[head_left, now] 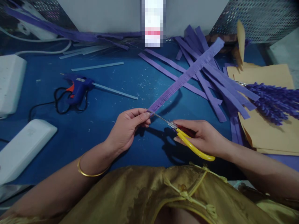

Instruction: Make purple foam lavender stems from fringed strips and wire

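Observation:
A long purple strip, its edge cut into a fine fringe, slants up and right from my left hand. The thumb and fingers of that hand pinch the strip's near end. My right hand is closed around yellow-handled scissors. Their thin blades point left and meet the strip's near end, close to my left thumb. Whether the blades are fully closed I cannot tell. More plain purple strips lie in a loose heap beyond my right hand, partly beneath the fringed one.
On the left lie a blue glue gun with a glue stick in it, its black cord, and a white power strip. To the right, purple flower sprigs rest on tan sheets. Small clippings dot the blue table.

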Motion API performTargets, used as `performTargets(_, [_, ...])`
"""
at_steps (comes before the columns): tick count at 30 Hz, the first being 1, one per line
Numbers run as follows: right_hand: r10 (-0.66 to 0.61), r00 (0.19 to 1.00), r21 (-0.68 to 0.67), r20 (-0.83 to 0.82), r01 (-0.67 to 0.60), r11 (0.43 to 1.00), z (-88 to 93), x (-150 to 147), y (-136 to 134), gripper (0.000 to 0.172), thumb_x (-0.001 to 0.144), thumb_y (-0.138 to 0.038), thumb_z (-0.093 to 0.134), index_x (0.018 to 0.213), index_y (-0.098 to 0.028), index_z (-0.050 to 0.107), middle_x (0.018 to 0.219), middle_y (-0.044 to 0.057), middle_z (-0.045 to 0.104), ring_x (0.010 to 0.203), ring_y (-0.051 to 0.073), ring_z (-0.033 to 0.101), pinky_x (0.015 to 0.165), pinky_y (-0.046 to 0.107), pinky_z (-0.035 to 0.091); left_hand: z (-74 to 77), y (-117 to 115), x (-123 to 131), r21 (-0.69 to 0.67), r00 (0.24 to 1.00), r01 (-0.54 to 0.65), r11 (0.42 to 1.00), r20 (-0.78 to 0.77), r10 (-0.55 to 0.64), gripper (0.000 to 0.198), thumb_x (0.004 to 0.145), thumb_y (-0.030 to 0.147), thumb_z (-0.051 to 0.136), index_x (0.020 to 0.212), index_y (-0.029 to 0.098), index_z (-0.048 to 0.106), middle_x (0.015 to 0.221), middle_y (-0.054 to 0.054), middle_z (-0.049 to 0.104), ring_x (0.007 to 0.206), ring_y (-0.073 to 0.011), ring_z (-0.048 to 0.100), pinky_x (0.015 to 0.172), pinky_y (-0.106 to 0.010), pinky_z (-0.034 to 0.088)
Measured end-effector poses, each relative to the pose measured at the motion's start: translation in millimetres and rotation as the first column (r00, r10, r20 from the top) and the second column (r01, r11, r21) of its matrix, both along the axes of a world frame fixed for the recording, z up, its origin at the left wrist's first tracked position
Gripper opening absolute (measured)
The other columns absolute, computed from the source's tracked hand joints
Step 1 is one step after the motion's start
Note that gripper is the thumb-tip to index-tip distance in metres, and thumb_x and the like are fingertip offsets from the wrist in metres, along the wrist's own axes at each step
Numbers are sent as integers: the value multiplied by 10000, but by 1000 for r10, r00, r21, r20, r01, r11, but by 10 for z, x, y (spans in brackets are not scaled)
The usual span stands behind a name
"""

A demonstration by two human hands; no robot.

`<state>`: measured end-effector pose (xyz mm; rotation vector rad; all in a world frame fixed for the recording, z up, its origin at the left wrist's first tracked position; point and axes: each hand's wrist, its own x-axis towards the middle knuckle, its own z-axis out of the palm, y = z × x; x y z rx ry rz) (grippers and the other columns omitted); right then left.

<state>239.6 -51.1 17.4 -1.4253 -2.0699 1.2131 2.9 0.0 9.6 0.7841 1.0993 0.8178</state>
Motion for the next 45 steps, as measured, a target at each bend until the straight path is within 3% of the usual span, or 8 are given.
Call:
performTargets(12, [-57,994,147,94,42,988,-52,12,-47,458,877,-494,648,1220,-192,675,835,61,725,647,155,615,585,239,466,-20,-21,-4,150,983,-38,988,-175,64,92,695,251,789,730,176,750,657,-11,684,599,-116,589,618,-235,490])
performTargets(30, [0,988,257,156,-41,966,-18,30,-47,440,918,-488,607,1229,-181,658,874,75,724,611,140,590,589,246,432,-20,-35,14,124,986,-67,990,-144,85,80,682,231,791,722,173,752,648,-5,682,587,-105,576,612,-230,488])
performTargets(45, [14,991,231,135,-45,972,-40,16,-46,432,919,-480,613,1218,-171,657,806,42,696,577,115,540,558,234,391,-28,-25,16,103,990,-36,994,-135,50,85,682,232,793,678,175,731,631,-1,670,579,-104,571,601,-226,477])
